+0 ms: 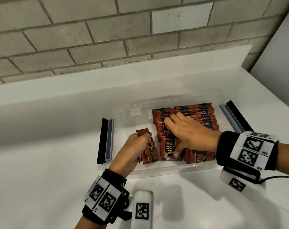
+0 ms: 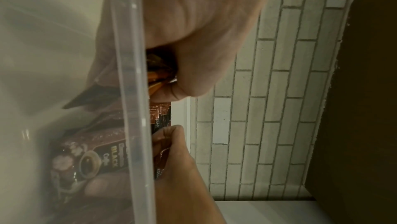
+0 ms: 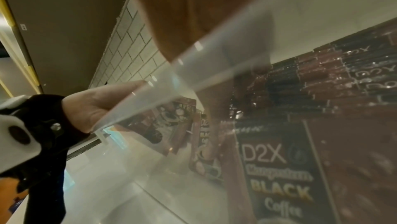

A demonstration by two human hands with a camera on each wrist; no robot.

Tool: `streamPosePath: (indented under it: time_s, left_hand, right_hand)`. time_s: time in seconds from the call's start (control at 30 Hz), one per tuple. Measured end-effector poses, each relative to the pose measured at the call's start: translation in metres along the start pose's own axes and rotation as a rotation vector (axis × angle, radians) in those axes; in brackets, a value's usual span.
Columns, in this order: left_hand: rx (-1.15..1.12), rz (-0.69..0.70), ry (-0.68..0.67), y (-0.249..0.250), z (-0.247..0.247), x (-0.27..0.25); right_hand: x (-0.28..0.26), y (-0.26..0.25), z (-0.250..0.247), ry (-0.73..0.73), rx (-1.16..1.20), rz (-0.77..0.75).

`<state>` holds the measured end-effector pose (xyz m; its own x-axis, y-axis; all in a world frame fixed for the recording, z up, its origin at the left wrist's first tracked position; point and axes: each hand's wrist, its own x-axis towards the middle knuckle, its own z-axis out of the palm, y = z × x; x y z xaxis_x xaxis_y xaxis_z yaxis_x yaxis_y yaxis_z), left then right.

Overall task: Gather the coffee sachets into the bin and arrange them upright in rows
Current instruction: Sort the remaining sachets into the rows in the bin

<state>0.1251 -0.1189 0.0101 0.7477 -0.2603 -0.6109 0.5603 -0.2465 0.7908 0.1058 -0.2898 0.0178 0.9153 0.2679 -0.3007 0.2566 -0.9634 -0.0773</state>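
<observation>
Bin [image 1: 165, 169] floor bare at left; sachet rows [image 1: 190, 116] crowd the right.

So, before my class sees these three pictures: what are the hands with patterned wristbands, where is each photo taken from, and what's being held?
No machine here: a person's two bare hands wear cameras and marker bands on the wrists. The wide picture comes from a head camera; the two murky ones look along each wrist through the clear bin's wall. The bin sits on a white counter, with two black-and-blue strips beside it. The left hand grips a small bundle of coffee sachets. The right hand rests spread on the standing rows of sachets, its thumb against a front packet.
</observation>
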Motion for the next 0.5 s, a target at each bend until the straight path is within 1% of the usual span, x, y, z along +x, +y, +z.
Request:
streamPosePath:
  time_s: [0.13, 0.23, 0.3, 0.4, 0.47, 0.5]
  left_hand:
    - [-0.103, 0.074, 0.119, 0.001, -0.003, 0.0]
    - [-0.193, 0.122, 0.15, 0.001, -0.004, -0.001]
    - [-0.234, 0.134, 0.132, 0.002, -0.004, -0.004]
    - [-0.249, 0.134, 0.066, 0.003, -0.004, -0.007]
    - [-0.257, 0.137, 0.021, 0.004, -0.003, -0.009]
    - [-0.259, 0.145, 0.0, 0.004, -0.003, -0.009]
  right_hand:
    - [-0.001, 0.005, -0.001, 0.01, 0.036, -0.004]
    - [-0.001, 0.012, -0.005, -0.011, 0.166, -0.002]
    - [-0.003, 0.018, -0.015, -0.045, 0.344, -0.001]
    - [-0.007, 0.022, -0.035, -0.096, 0.632, -0.004]
    - [-0.007, 0.02, -0.041, -0.089, 0.771, -0.01]
    - [-0.007, 0.019, -0.041, -0.069, 0.799, -0.012]
